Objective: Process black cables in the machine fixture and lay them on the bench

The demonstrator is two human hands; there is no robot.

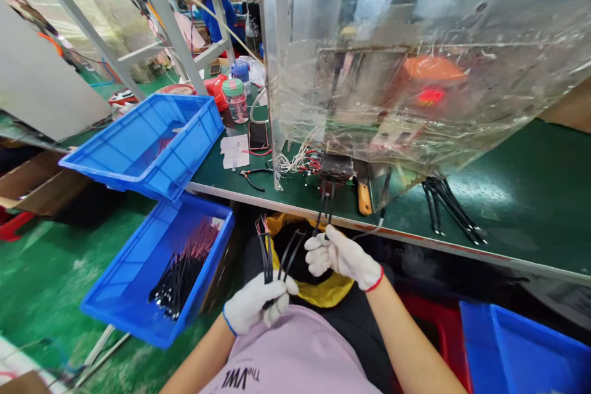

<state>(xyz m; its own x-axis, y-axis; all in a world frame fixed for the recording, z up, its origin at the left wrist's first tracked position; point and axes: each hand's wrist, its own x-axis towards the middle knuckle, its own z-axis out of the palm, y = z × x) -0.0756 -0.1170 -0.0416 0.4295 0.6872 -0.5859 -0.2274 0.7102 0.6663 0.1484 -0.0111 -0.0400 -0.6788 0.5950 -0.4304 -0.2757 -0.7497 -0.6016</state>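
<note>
My left hand (pixel 258 301), in a white glove with a blue cuff, is closed around several black cables (pixel 266 255). Thin reddish wire ends stick up from their tops. My right hand (pixel 344 258), gloved in white with a red cuff, pinches the near ends of a few black cables (pixel 326 209). The far ends of these reach a dark metal fixture (pixel 336 166) at the table's front edge; how they sit in it cannot be made out. White and red wires (pixel 300 160) are bunched left of the fixture. A wooden-handled tool (pixel 364 198) lies to its right.
A clear plastic sheet (pixel 415 123) hangs over the green table (pixel 521 197). More black cables (pixel 452 209) lie at right. Pliers (pixel 253 178), a phone (pixel 258 135) and a cup (pixel 235 100) are at left. Blue bins (pixel 115 181) stand leftward, the lower bin (pixel 115 301) holding many cables.
</note>
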